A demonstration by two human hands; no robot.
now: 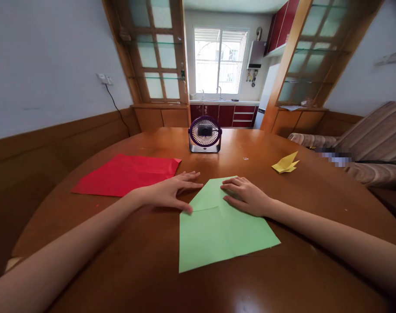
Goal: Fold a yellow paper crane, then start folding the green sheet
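Observation:
A green sheet of paper (pixel 217 230) lies on the round wooden table (pixel 152 269) in front of me, its top corners folded in to a point. My left hand (pixel 170 191) rests flat at the sheet's upper left edge, thumb tip touching the fold. My right hand (pixel 246 195) lies flat on the upper right folded flap, fingers spread and pressing down. Neither hand grips anything.
A red paper sheet (pixel 129 174) lies to the left. A small purple desk fan (pixel 204 134) stands at the table's far middle. A folded yellow paper shape (pixel 285 163) sits at the right. A striped sofa (pixel 374 139) is beyond the table's right edge.

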